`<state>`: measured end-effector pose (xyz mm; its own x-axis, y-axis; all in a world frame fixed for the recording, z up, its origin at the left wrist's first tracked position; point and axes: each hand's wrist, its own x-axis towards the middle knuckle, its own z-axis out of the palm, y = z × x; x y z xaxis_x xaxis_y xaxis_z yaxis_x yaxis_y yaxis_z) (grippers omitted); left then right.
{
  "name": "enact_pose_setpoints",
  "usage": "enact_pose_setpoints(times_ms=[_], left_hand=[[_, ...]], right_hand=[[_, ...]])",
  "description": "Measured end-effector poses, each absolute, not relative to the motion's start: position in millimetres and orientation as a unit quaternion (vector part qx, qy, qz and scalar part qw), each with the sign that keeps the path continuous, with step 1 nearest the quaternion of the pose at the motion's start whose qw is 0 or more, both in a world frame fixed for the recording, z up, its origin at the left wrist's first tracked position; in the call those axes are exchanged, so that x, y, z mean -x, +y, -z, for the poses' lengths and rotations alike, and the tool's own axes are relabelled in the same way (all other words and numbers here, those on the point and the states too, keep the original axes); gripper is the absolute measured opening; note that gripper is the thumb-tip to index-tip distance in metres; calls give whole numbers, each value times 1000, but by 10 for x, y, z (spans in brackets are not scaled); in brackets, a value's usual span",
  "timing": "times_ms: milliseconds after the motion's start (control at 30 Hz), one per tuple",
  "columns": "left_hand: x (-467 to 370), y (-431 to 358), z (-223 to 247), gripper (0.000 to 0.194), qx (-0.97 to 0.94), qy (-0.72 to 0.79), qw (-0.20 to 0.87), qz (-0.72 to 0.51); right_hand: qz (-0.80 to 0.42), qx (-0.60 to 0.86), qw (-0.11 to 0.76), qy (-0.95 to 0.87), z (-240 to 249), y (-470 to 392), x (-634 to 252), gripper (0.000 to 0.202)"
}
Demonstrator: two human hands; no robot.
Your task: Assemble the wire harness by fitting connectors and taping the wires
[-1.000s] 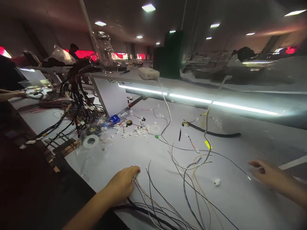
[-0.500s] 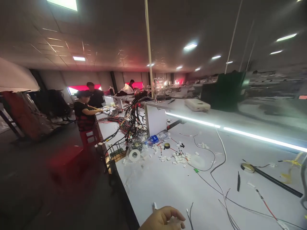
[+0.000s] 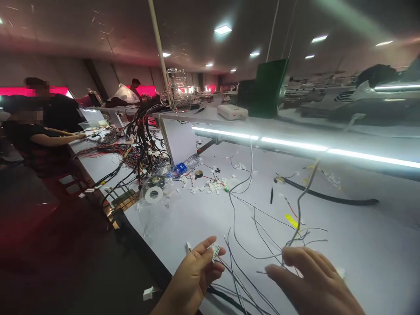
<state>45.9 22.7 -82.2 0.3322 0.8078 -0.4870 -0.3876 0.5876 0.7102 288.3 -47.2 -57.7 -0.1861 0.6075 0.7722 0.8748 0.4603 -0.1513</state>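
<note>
Multi-pin connector housing (image 3: 215,252) | pinched in left hand (image 3: 199,270) over table (image 3: 193,214) | right hand (image 3: 311,280) blurred, grip unclear | likely light, rigid, slick plastic; hold by its sides, sparing thin flexible wires (image 3: 229,269)

On the shelf (image 3: 203,116) stand a clear jug (image 3: 179,92), a rounded white box (image 3: 232,112) and a tall green panel (image 3: 271,87), with lit light strips (image 3: 295,145) under its edge. A blue-labelled plastic bottle (image 3: 180,169) lies by the foot of the white divider (image 3: 181,141). Farther left, two people in dark clothes (image 3: 62,111) are beside a red stool (image 3: 70,183) and heaped wire harnesses (image 3: 144,148).
</note>
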Motion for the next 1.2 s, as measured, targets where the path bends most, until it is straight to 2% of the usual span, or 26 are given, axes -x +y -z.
enact_pose_setpoints(times_ms=[100,233,367,567,800,1200], left_hand=[[-444,177,890,41,-250,412,779,-401],[-462,121,910,38,-223,392,788,-420],[-509,77,881,43,-180,369,816,-408],[-575,64,872,41,-170,354,829,-398],[-599,12,948,49,-250,420,759,-431],[-703,-52,957,51,-307,473,698,-441]], right_hand=[[114,462,391,-787,587,-339,-2555,20],[-77,481,467,-738,831,-258,-2203,16],[-159,493,496,-697,993,-263,-2099,16],[-128,518,473,-701,986,-279,-2147,15],[-30,561,449,-694,1003,-286,-2146,16],[14,588,394,-706,1037,-303,-2146,23]])
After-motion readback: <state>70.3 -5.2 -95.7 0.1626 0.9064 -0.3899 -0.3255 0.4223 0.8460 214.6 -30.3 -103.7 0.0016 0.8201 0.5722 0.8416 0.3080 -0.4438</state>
